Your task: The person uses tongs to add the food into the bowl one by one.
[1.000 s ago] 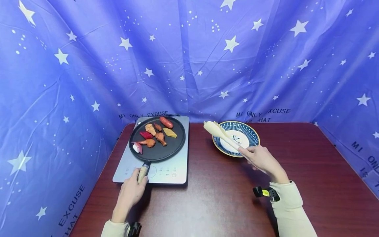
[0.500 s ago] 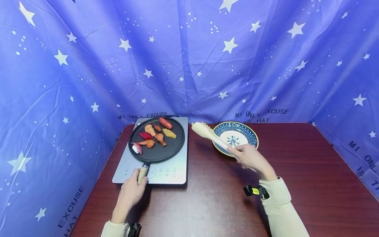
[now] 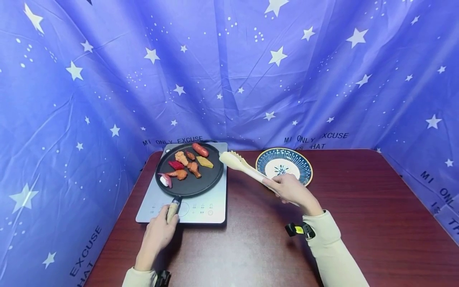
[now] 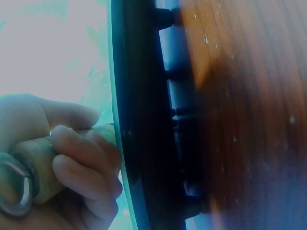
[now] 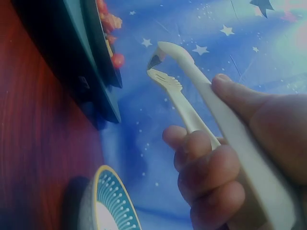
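Note:
My left hand (image 3: 157, 231) grips the pale wooden handle (image 3: 172, 212) of a round black frying pan (image 3: 206, 183). A metal ring (image 4: 25, 189) at the handle's end shows in the left wrist view. On the pan lie several food pieces, among them a red sausage (image 3: 200, 150), a drumstick (image 3: 194, 170) and a yellow slice (image 3: 204, 162). My right hand (image 3: 292, 190) holds cream tongs (image 3: 247, 168), fingers wrapped round one arm and thumb along the other. Their tips nearly meet, near the pan's right edge in the head view.
The pan sits on a silver induction cooker (image 3: 211, 199) at the left of the dark red table (image 3: 251, 239). A blue-patterned shallow bowl (image 3: 301, 163) with a yellow rim stands right of it, partly behind my right hand. A starry blue curtain (image 3: 229, 79) closes off the back and sides.
My right hand has moved left with the tongs, from over the bowl until their tips reach the cooker's right edge. The left hand and the pan stay put.

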